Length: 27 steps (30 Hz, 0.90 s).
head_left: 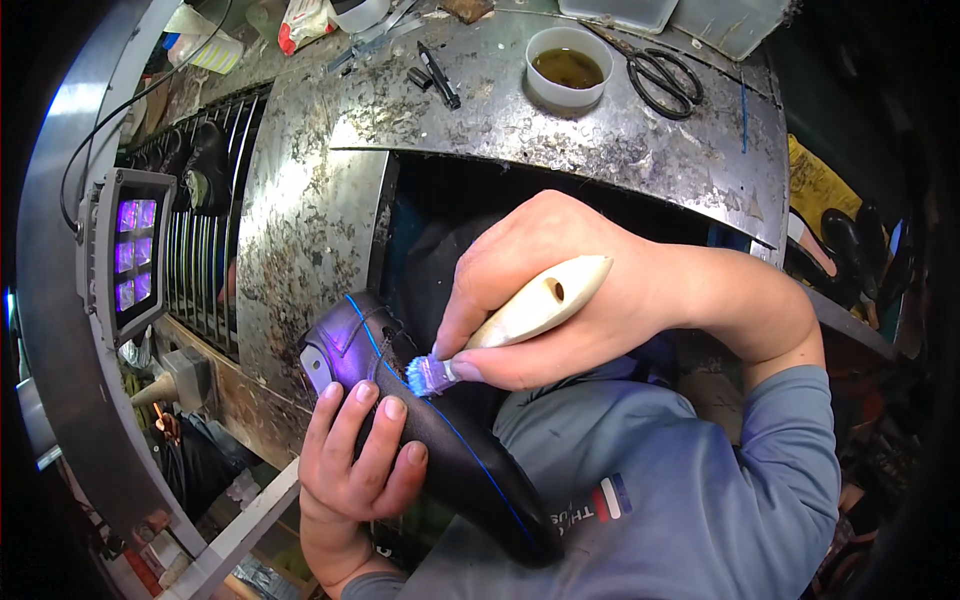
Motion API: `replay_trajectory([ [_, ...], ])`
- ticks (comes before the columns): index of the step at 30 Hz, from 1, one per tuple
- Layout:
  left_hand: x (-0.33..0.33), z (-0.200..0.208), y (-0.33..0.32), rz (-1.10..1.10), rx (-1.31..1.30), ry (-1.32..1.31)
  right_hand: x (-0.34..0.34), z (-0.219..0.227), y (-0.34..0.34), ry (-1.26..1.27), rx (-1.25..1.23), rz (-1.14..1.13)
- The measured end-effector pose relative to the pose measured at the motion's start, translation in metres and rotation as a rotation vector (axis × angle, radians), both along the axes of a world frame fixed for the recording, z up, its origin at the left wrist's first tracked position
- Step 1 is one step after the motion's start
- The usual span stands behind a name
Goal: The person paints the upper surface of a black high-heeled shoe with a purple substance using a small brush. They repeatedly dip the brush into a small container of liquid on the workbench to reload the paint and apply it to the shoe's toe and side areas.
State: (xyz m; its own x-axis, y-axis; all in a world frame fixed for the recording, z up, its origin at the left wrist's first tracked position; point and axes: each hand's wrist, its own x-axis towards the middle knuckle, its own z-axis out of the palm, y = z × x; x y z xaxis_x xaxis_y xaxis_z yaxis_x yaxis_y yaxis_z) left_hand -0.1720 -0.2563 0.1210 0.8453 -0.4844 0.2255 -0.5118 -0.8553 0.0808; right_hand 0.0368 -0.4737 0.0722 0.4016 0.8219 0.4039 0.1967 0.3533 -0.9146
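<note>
A black shoe [490,485] lies slantwise in front of my body, with a bright blue line running along its side. My left hand [360,460] grips it from the near left, fingers laid over the dark surface and thumb against it. In my right hand [570,230] is a flat brush [530,308] with a pale handle that has a hole near its end. Its blue-tinted bristles touch the shoe beside the blue line. A pale plate with a small hole shows at the shoe's left end. The inside of the shoe is mostly hidden.
A lamp with glowing purple cells [135,250] stands at the left. On the stained metal bench [420,110] are a cup of brownish liquid [570,68], black-handled scissors [665,82] and a black marker [440,75]. More dark shoes [208,165] sit on a barred rack at the left.
</note>
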Motion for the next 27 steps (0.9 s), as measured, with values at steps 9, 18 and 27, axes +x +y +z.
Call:
replay_trajectory([
  [9, 0.001, -0.004, 0.005, -0.002, 0.022, -0.008, 0.001, 0.001, -0.015, 0.074, -0.015, 0.103],
  [18, 0.009, -0.015, 0.011, -0.019, 0.072, -0.083, 0.001, 0.015, -0.029, 0.019, 0.023, 0.114],
  [27, 0.016, -0.025, 0.015, 0.044, 0.068, -0.112, 0.001, 0.025, -0.038, -0.124, 0.059, 0.083],
])
